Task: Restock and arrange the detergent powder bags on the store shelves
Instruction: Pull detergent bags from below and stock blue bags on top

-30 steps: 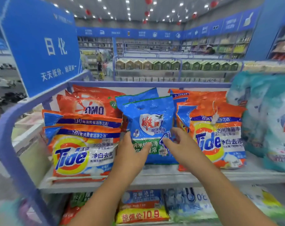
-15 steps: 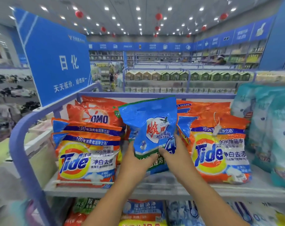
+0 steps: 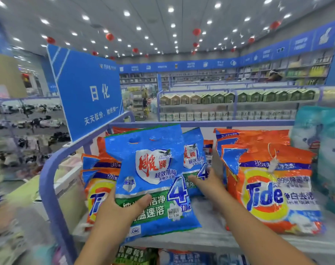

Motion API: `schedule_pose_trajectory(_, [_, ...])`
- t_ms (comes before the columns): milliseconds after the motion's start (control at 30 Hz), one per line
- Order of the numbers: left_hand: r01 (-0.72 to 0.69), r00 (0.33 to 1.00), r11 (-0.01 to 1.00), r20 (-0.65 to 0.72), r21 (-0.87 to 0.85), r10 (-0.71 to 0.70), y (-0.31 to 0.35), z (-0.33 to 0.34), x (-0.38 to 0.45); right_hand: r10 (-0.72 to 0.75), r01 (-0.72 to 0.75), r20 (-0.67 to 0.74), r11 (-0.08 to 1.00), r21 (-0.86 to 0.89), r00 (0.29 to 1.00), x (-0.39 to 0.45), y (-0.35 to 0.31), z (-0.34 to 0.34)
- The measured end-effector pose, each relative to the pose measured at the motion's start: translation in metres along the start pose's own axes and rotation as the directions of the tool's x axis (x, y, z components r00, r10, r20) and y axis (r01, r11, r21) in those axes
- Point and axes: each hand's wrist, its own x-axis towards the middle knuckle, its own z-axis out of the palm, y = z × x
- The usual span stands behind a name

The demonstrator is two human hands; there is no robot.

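Lifted nearer: blue detergent bag (image 3: 151, 176), upright.

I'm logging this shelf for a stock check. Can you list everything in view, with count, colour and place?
Front blue bag: one, blue with green band, lifted off the shelf in the left hand.
Rear blue bag: one, blue, standing behind it, mid-shelf.
Right Tide bags: at least two, orange, right of centre.
Left Tide bags: at least two, orange, left, partly hidden.
Teal bags: several, far right; count unclear.
Sign: one, blue, white characters, on the shelf's left end.
Shelf: grey board, blue rail.
Lower bags: several, mixed colours, shelf below.
Left hand: grips the front bag's lower part.
Right hand: fingers on the rear bag.
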Motion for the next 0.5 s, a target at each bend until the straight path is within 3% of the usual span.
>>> schedule_pose_trajectory(100, [0.037, 0.998, 0.999, 0.05, -0.029, -0.036, -0.011, -0.005, 0.005, 0.003, -0.003, -0.006, 1.0, 0.027, 1.0, 0.01, 0.007, 0.004])
schedule_pose_trajectory(267, [0.1, 0.993, 0.994, 0.063, -0.048, -0.097, -0.029, -0.014, 0.017, -0.086, 0.073, 0.041, 0.963, 0.259, 0.995, -0.005, 0.005, 0.004])
schedule_pose_trajectory(500, [0.147, 0.981, 0.987, 0.136, -0.059, -0.138, -0.031, -0.024, 0.025, -0.209, 0.215, -0.051, 0.943, 0.253, 0.977, -0.034, -0.014, 0.002])
